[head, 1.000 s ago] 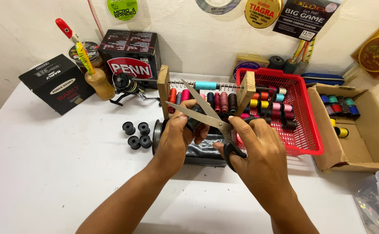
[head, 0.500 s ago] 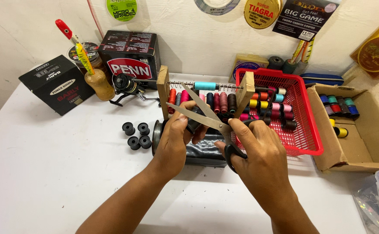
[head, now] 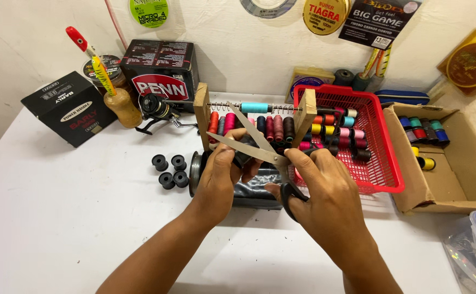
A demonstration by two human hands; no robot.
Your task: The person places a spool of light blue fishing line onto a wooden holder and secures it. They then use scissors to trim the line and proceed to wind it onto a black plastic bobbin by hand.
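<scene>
Scissors (head: 260,148) open in right hand (head: 325,190) grip, left hand (head: 221,177) grip closed around dark spool (head: 243,157) between blades

At your tabletop's back-left sit two black boxes (head: 68,108) (head: 162,68); an open cardboard box (head: 456,163) occupies its right edge; round labels (head: 148,11) hang on the wall.
</scene>
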